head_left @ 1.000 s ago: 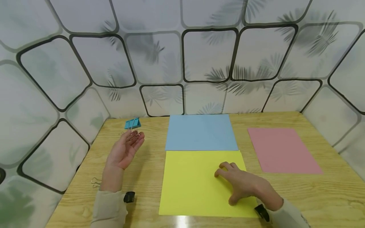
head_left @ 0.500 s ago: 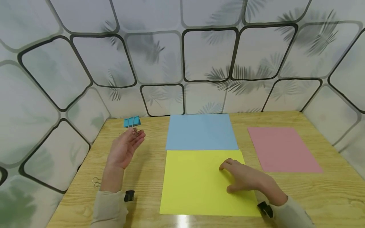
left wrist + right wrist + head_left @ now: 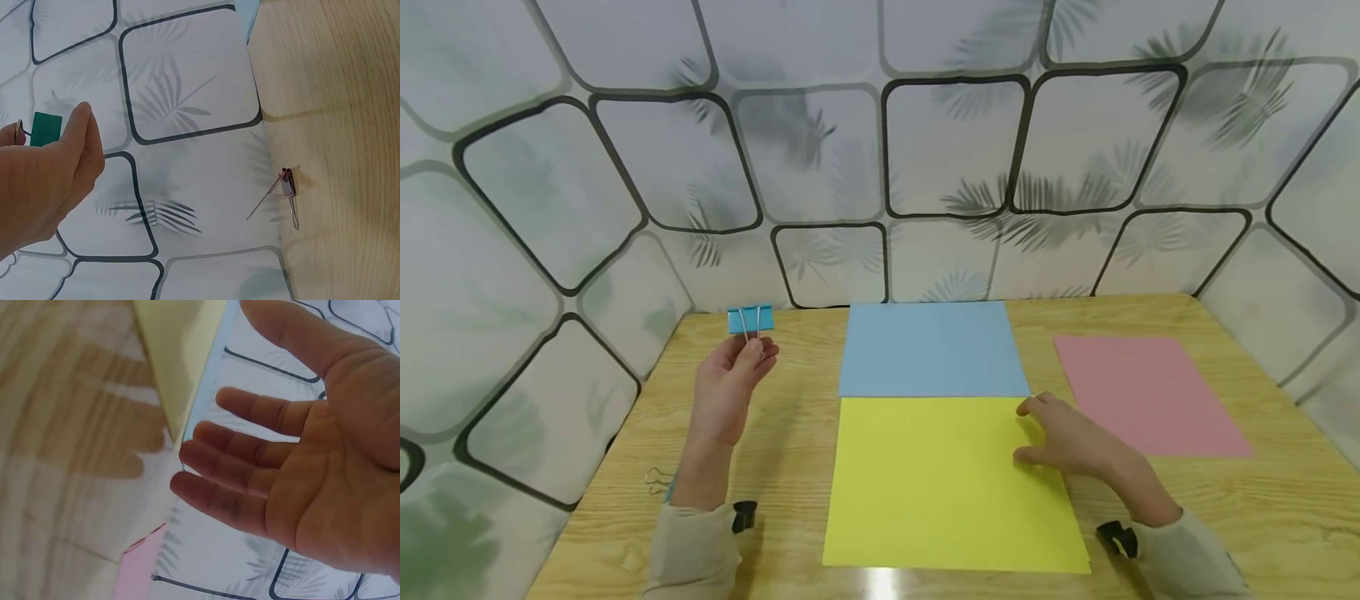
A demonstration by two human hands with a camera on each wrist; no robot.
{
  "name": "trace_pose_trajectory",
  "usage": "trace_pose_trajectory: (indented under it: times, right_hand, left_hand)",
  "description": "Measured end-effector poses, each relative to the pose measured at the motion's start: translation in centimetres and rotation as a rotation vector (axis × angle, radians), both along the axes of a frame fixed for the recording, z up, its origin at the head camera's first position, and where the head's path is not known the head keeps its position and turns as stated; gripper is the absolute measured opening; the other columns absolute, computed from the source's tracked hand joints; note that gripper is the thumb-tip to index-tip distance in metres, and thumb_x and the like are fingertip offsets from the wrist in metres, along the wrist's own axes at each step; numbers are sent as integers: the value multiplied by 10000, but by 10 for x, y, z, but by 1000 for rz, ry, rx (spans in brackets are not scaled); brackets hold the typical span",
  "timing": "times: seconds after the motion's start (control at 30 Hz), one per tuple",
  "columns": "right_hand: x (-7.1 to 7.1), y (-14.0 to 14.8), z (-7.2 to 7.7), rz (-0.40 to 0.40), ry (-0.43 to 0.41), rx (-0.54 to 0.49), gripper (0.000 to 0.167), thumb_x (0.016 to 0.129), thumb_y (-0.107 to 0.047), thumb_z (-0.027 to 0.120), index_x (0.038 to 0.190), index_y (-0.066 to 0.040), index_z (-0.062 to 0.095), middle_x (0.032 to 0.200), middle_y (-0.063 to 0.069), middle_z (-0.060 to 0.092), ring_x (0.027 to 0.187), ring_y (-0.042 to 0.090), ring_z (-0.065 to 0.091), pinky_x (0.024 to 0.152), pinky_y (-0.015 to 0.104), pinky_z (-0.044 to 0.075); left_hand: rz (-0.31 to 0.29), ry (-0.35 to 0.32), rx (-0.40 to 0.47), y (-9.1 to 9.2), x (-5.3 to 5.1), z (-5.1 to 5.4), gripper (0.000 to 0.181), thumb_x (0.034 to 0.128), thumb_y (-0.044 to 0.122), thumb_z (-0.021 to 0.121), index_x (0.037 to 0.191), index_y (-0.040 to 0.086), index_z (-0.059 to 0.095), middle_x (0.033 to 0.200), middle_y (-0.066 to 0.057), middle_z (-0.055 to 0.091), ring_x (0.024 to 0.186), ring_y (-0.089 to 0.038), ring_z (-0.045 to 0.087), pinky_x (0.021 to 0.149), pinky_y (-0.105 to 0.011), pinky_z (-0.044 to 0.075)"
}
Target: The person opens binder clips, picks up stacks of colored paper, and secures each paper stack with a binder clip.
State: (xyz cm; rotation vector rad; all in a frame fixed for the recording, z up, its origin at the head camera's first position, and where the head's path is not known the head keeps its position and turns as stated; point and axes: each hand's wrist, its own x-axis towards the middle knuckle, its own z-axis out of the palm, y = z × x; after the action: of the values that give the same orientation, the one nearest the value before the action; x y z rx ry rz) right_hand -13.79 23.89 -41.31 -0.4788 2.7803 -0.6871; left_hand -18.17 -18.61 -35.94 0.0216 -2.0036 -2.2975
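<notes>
My left hand [image 3: 726,396] holds a blue binder clip [image 3: 751,320] up at the table's back left. Thumb and fingers pinch its wire handles, and the clip's body points upward. In the left wrist view the clip [image 3: 46,129] shows partly behind the hand. My right hand [image 3: 1071,442] is over the upper right part of a yellow sheet [image 3: 932,492], thumb and fingers spread apart. Nothing is between them in the right wrist view, where the palm [image 3: 331,481] shows. A blue sheet [image 3: 932,350] adjoins the yellow one's far edge.
A pink sheet [image 3: 1150,396] lies at the right of the wooden table [image 3: 1240,525]. Wire handles of another binder clip [image 3: 658,481] show beside my left forearm. The left wrist view has a small dark clip [image 3: 287,184] on the table. Patterned cloth [image 3: 955,150] rises behind.
My right hand has moved right and away from me across the yellow sheet. The left hand has turned the blue binder clip, and its thumb now lies over the wire handles.
</notes>
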Motion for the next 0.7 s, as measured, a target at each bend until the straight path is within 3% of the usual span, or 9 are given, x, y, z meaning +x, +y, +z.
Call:
trace_pose_trajectory:
  times: [0.33,0.53,0.7]
  right_hand:
    - [-1,4,-6,6,27,40,704,801,-351,833,1261,94,539,1276,316,493,1149,468,518,910,577,474]
    - [-1,5,-7,40,38,53,710,795,-349,837,1269,88,542,1289,314,485,1164,476,496,913,591,465]
    - [-1,5,-8,51,36,53,713,798,-353,834,1273,90,539,1287,317,483,1158,480,492,898,592,468]
  left_hand:
    - [44,173,-14,4,-1,-5,379,1060,124,449,1344,-127,463,1065,-35,592,1038,-116,638,955,-234,505]
    - [37,269,-13,6,-1,-9,385,1068,189,438,1281,-124,506,1059,-59,589,1055,-146,643,956,-254,509]
    - [49,335,16,8,-2,-12,319,1056,149,473,1221,-108,567,1038,-73,621,1036,-162,656,940,-272,522]
